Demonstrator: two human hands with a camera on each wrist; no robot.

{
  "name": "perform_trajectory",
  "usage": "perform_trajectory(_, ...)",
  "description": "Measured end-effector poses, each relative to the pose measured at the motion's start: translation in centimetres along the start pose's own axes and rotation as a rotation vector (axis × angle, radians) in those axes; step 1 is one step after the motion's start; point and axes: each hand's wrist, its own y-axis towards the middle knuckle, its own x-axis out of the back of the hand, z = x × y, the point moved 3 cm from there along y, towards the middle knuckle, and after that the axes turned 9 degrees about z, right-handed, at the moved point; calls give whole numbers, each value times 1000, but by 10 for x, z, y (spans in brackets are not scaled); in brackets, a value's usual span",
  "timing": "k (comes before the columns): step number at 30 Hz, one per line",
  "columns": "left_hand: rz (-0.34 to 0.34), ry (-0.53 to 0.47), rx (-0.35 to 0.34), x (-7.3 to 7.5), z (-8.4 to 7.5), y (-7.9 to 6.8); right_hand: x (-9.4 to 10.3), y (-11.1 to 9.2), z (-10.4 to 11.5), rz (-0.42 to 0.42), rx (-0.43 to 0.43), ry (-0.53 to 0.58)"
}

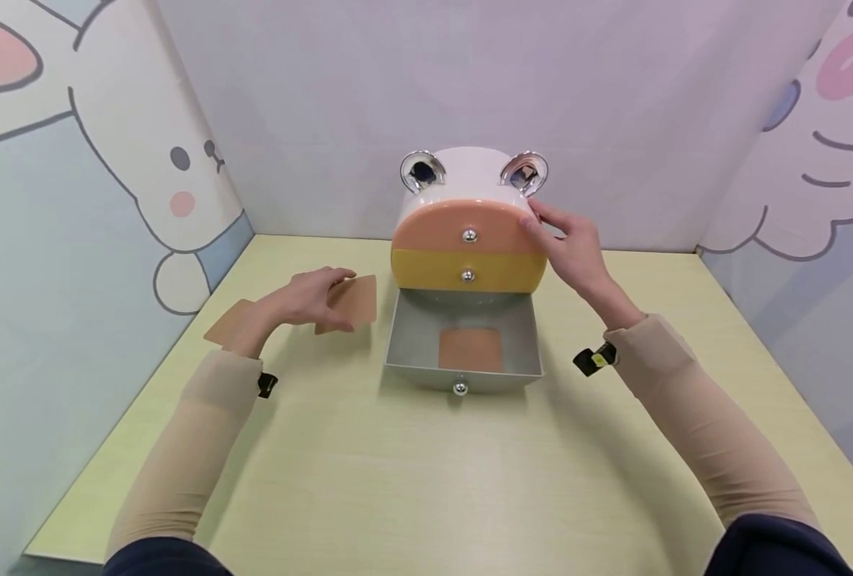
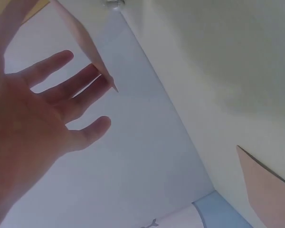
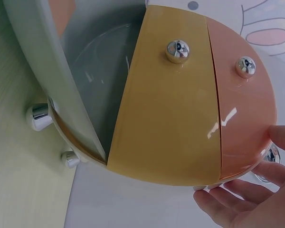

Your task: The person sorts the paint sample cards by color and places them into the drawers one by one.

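Note:
A small frog-shaped drawer box [image 1: 462,176] with silver eyes stands toward the back of the table. Its grey bottom drawer [image 1: 412,336] is pulled out, and one brown card [image 1: 470,350] lies in it. The orange and yellow drawers above are closed. My left hand [image 1: 304,298] holds another brown card [image 1: 358,300] between thumb and fingers, above the table left of the box. With its thumb on the orange front and its fingers along the side, my right hand [image 1: 578,254] grips the box's upper right edge.
Another brown card [image 1: 228,322] lies on the table [image 1: 369,480] at the left, partly behind my left wrist. A pale back wall [image 1: 311,144] and two side panels with cartoon animals enclose the table. Silver knobs [image 3: 177,51] stick out from the drawer fronts.

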Motion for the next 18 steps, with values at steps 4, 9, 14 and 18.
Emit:
perform_trajectory(4,-20,-19,-34,2,-12,-11,0,0,1,2,-1,1)
perform_trajectory(9,-42,0,-92,3,-30,-19,1,-1,1,1,3,-3)
perform_trajectory(14,-38,11,-136,3,-47,-20,1,-1,2,-3,6,-3)
perform_trajectory(18,-28,16,-161,0,-60,-16,1,-1,2,-5,8,1)
